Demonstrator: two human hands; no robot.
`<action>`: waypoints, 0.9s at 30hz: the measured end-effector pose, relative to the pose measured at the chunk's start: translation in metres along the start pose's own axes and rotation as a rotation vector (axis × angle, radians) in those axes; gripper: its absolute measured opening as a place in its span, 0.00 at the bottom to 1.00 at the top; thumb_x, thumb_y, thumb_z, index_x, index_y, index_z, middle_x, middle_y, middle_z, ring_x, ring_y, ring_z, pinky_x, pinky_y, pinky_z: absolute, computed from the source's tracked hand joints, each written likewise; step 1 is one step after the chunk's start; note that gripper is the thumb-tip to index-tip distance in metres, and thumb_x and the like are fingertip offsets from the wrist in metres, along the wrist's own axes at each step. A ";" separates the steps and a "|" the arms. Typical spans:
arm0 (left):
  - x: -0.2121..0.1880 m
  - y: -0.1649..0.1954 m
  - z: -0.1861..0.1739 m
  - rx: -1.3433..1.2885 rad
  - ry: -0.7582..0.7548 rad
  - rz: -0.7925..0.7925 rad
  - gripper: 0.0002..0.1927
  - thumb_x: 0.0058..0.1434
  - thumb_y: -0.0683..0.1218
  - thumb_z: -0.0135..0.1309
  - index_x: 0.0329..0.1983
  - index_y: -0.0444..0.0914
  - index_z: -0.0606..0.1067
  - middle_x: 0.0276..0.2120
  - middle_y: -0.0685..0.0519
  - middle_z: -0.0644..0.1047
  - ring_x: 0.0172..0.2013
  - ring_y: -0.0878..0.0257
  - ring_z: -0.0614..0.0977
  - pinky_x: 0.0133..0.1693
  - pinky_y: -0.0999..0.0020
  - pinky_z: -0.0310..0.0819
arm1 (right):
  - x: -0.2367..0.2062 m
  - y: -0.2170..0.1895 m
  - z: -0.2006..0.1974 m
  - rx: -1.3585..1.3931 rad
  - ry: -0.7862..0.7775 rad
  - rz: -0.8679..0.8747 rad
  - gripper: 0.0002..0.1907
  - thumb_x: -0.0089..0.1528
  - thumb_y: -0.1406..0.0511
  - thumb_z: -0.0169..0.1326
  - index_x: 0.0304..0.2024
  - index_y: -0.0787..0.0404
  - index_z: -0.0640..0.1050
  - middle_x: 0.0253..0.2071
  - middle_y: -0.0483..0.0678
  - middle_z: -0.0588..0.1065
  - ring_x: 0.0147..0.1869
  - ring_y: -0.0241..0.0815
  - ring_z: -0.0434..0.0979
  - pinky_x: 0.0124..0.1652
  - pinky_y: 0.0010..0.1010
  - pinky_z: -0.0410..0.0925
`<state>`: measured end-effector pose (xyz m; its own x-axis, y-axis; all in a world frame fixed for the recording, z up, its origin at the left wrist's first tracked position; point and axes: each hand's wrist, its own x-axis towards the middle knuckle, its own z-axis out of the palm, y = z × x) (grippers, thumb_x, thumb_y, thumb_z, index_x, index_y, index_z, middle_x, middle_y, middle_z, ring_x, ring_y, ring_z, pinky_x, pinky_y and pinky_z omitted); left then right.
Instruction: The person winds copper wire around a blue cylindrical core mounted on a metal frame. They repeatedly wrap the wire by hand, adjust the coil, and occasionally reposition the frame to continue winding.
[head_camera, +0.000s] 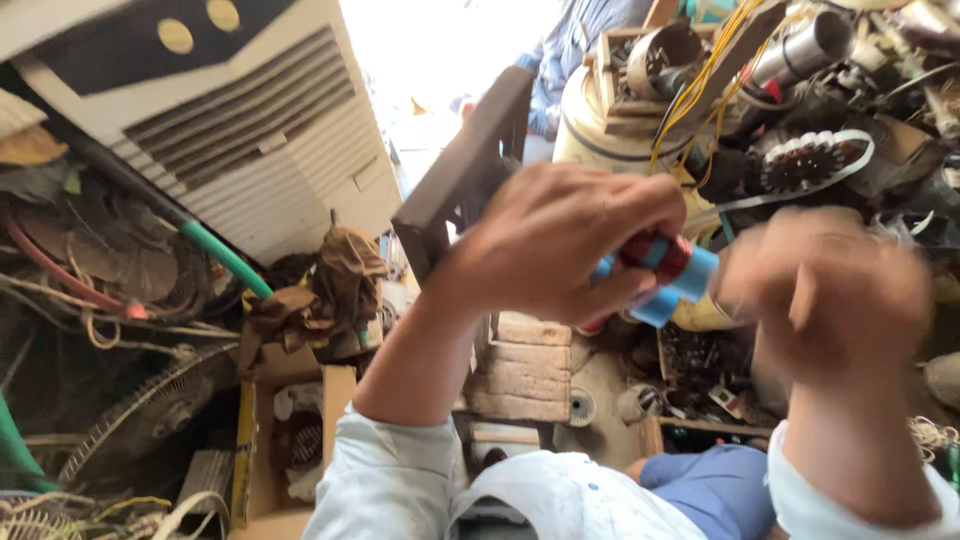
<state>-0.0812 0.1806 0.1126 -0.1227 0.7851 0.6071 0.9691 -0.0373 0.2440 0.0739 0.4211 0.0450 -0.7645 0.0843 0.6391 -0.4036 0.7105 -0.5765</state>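
Note:
My left hand is raised in the middle of the view, fingers curled around a small tool with a red and light-blue handle. My right hand is close beside it on the right, blurred by motion, fingers bent; whether it touches the handle I cannot tell. Both forearms come up from pale sleeves at the bottom edge.
A white air cooler stands at upper left, with a green hose and tangled wires below it. A cardboard box and bricks lie on the floor. Motor parts, coils and yellow wires crowd the upper right.

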 end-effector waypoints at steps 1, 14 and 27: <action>-0.001 0.000 0.001 0.003 0.029 0.024 0.12 0.60 0.51 0.54 0.43 0.46 0.67 0.27 0.59 0.77 0.22 0.65 0.78 0.19 0.64 0.63 | 0.021 0.021 0.008 0.141 0.042 0.057 0.08 0.68 0.67 0.57 0.35 0.65 0.78 0.33 0.47 0.78 0.30 0.37 0.75 0.34 0.27 0.67; -0.001 -0.014 0.002 0.071 0.117 0.004 0.15 0.55 0.48 0.54 0.44 0.44 0.67 0.25 0.59 0.74 0.22 0.65 0.74 0.22 0.63 0.63 | -0.052 -0.010 0.042 0.314 -0.225 -0.204 0.12 0.63 0.62 0.54 0.27 0.57 0.80 0.23 0.43 0.79 0.20 0.37 0.76 0.22 0.27 0.66; 0.008 -0.029 -0.006 0.134 0.025 -0.090 0.14 0.55 0.48 0.55 0.44 0.44 0.68 0.22 0.56 0.75 0.18 0.62 0.73 0.22 0.62 0.64 | -0.022 -0.040 0.097 0.205 -0.288 0.096 0.05 0.62 0.67 0.57 0.30 0.60 0.80 0.23 0.44 0.74 0.24 0.37 0.72 0.28 0.29 0.67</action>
<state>-0.1112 0.1840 0.1148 -0.2136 0.7661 0.6062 0.9737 0.1167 0.1956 0.0580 0.3231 0.0047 -0.9024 -0.0773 0.4239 -0.3929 0.5515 -0.7359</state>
